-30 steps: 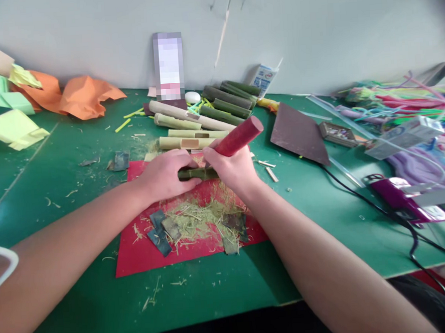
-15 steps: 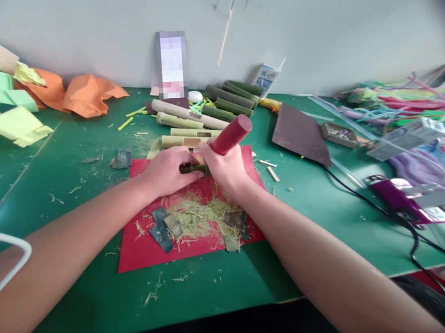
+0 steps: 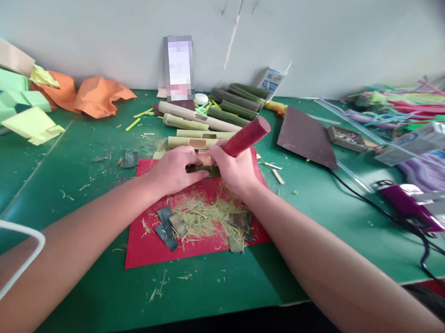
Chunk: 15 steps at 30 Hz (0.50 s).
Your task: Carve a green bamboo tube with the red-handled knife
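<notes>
My left hand [image 3: 177, 170] is wrapped round a short dark green bamboo tube [image 3: 203, 170], which it holds over a red sheet [image 3: 144, 241]. My right hand [image 3: 235, 168] grips a tool by its thick round red handle [image 3: 248, 136], at the tube's right end. The handle tilts up to the right; the tool's working end is hidden behind my fingers. Below both hands, pale green shavings and dust [image 3: 203, 215] lie heaped on the sheet among several dark flat pieces [image 3: 166, 229].
Behind my hands lie several bamboo tubes [image 3: 193, 142], pale and dark green. A phone [image 3: 179, 68] leans on the wall. Crumpled orange paper [image 3: 99, 96] is at the left. At the right are a brown board [image 3: 305, 136], a purple device [image 3: 416, 202] with a black cable, and colourful strands [image 3: 403, 102].
The red handle has tipped further to the right and lower. My left hand keeps its hold on the bamboo tube. The whole view has shifted slightly.
</notes>
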Motion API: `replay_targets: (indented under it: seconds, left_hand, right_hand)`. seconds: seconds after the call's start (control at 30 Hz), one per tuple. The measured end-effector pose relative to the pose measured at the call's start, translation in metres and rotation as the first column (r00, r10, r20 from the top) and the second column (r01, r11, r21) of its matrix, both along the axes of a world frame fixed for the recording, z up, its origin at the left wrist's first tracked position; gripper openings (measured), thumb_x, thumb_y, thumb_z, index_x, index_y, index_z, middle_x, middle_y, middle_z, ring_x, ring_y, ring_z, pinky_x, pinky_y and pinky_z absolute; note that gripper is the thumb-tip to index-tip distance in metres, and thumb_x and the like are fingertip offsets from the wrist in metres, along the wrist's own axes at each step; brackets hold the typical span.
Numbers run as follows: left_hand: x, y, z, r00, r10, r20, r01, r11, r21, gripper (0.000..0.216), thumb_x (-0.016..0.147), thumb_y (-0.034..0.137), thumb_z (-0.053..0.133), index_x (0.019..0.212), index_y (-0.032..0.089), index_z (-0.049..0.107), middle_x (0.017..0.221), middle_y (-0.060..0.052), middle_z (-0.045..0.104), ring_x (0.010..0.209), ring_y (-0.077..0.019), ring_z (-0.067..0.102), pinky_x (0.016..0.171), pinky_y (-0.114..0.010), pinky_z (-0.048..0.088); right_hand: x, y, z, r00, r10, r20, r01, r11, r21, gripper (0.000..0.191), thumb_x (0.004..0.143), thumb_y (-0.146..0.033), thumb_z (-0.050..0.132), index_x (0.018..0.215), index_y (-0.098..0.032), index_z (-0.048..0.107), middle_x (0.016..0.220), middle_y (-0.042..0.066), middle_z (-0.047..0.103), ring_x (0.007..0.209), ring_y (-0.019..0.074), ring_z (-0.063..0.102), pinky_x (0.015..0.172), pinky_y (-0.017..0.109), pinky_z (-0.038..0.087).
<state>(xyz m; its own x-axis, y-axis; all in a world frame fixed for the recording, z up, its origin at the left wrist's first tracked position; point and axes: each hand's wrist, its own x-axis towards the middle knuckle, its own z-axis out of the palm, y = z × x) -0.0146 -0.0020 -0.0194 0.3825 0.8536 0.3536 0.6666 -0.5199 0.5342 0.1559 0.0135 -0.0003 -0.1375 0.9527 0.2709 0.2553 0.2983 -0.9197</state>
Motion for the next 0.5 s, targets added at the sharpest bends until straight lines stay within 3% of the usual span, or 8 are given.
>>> replay_targets:
  seconds: [0.5]
  left_hand:
    - [-0.0011,0.0016,-0.0014,0.999,-0.026,0.042,0.027,0.999,-0.028,0.015,0.086,0.033,0.069,0.086,0.018,0.072,0.087,-0.004,0.064,0.084,-0.0182,0.062,0.079,-0.034,0.049]
  right_hand:
    - [-0.0006,0.0040,-0.0035,0.999,0.033,0.016,-0.033,0.999,-0.021,0.024,0.075,-0.026,0.057,0.057,-0.022,0.042,0.058,-0.004,0.045,0.058,0.0107,0.042,0.055,0.029,0.035]
